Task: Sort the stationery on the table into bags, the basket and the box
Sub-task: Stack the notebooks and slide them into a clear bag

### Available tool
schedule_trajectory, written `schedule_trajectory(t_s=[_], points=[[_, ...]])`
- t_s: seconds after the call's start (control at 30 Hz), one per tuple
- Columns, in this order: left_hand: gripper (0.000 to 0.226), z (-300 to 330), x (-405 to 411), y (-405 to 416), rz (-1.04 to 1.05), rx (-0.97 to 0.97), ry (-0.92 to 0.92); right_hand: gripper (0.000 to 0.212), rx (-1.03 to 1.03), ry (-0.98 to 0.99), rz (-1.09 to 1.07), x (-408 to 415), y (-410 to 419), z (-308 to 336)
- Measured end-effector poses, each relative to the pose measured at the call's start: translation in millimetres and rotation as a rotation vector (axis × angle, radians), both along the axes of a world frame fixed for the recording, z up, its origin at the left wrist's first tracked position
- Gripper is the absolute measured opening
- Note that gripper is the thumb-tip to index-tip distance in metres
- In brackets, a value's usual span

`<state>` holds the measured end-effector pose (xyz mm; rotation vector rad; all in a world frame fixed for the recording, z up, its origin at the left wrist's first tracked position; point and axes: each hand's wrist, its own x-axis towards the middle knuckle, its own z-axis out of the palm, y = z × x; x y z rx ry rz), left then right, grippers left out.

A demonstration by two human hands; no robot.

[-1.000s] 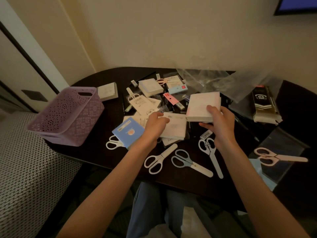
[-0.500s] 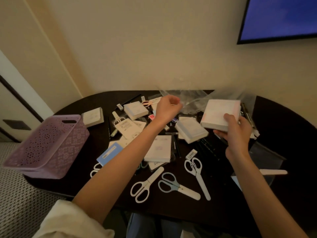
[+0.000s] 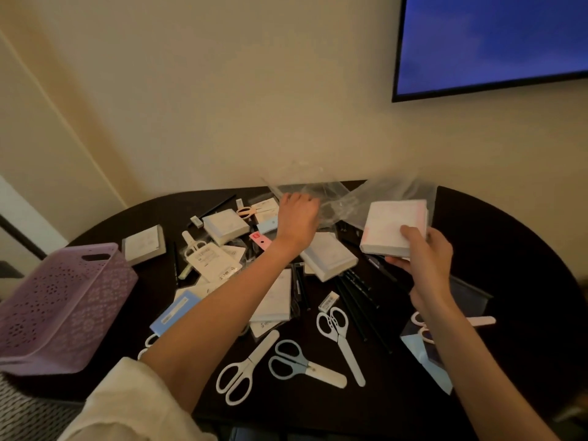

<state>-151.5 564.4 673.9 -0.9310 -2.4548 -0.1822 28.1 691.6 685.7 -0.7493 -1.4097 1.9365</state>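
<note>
Gripping white pad (image 3: 394, 226), right hand (image 3: 428, 257); left hand (image 3: 297, 214) on blurred bag (image 3: 337, 198), grip unclear.

White notepad block (image 3: 394, 227) tilted above dark table (image 3: 509, 249), beside crumpled clear bag (image 3: 346, 198).

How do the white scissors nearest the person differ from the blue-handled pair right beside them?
The white scissors have white handles; the blue-handled scissors have pale blue ones. The white pair's blade cover points up and away from the person, toward the pile, while the blue pair's points right. Both lie flat on the dark table, handles close together, blades sheathed in a white cover, untouched by either hand.
</note>
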Motion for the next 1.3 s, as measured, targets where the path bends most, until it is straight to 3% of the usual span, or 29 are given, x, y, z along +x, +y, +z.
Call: schedule_trajectory(t_s=[0.17,0.37,0.57,0.77,0.87,1.0,1.17,1.3], points=[[0.013,11.8,-5.1,-24.3,0.087,0.172,0.09,0.037,-0.003,0.006,0.019,2.6,-5.3,-1.0],[0.016,15.2,11.6,-82.2,-0.003,0.416,0.14,0.038,-0.005,0.035,0.024,1.4,-21.1,2.9],[0.014,2.0,19.9,-149.0,0.035,0.7,-0.037,0.033,0.007,0.07,0.071,1.0,-48.6,12.6],[0.033,18.6,16.2,-212.3,0.141,1.041,-0.549,0.035,0.042,0.078,0.135,3.9,-74.3,15.2],[0.037,25.2,12.0,-233.9,0.26,0.957,-0.611,0.032,0.039,0.078,0.145,4.3,-81.8,14.3],[0.045,34.6,15.6,-229.1,0.546,0.865,-0.489,0.033,0.052,0.079,0.136,4.3,-87.6,10.7],[0.03,31.5,38.1,-173.3,0.307,0.594,-0.356,0.04,0.06,0.058,0.1,4.8,-84.3,6.8],[0.035,35.3,59.3,-114.0,0.122,0.405,-0.285,0.04,0.087,0.045,0.034,5.9,-69.4,6.2]])
